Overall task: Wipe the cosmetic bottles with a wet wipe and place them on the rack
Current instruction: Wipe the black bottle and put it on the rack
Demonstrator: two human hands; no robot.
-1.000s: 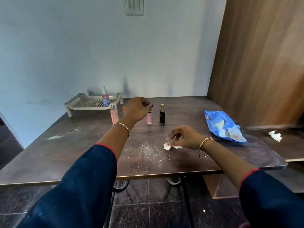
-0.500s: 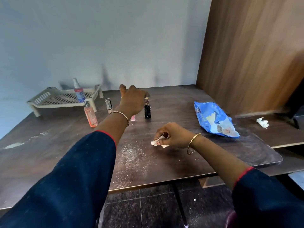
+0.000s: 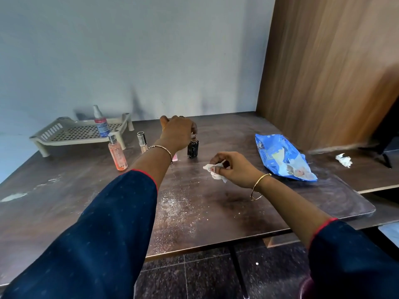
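Reaching your left hand (image 3: 177, 134) over the black bottle (image 3: 193, 149), fingertips closed around its cap.
A pink bottle (image 3: 174, 157) hides behind your wrist; a peach bottle (image 3: 117, 156) and beige tube (image 3: 142, 142) stand left, before the rack (image 3: 64, 137). Near right, your right hand (image 3: 233, 168) pinches the wet wipe (image 3: 210, 168).

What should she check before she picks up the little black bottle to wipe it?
1. Left hand on the black bottle's cap: ok, fingers are at the top, though how firm the grip is cannot be told.
2. Wet wipe ready in the right hand: ok, pinched.
3. Black bottle upright: ok.
4. Neighbouring pink bottle out of the way: cannot tell, mostly hidden behind the wrist.
5. Room on the rack: ok, only the spray bottle stands there.
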